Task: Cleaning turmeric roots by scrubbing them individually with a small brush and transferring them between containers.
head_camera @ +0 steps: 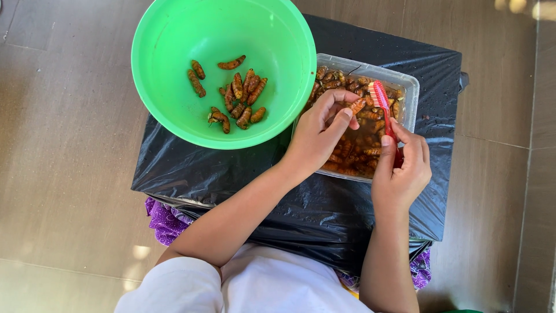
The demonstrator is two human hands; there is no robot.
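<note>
My left hand [319, 134] pinches a small orange-brown root piece [357, 105] over a clear plastic tub [410, 82] filled with more such pieces in brownish water. My right hand [402, 171] grips a red toothbrush [380, 101], whose bristle head sits right beside the held piece. To the left, a large green bowl [168, 110] holds several of the same pieces [238, 95] lying on its bottom. Its rim overlaps the tub's left edge.
Bowl and tub rest on a surface covered with black plastic sheeting [324, 208]. Purple patterned cloth [165, 223] shows beneath the sheeting at both lower corners. Grey tiled floor [63, 145] surrounds everything. My white sleeve is at the bottom.
</note>
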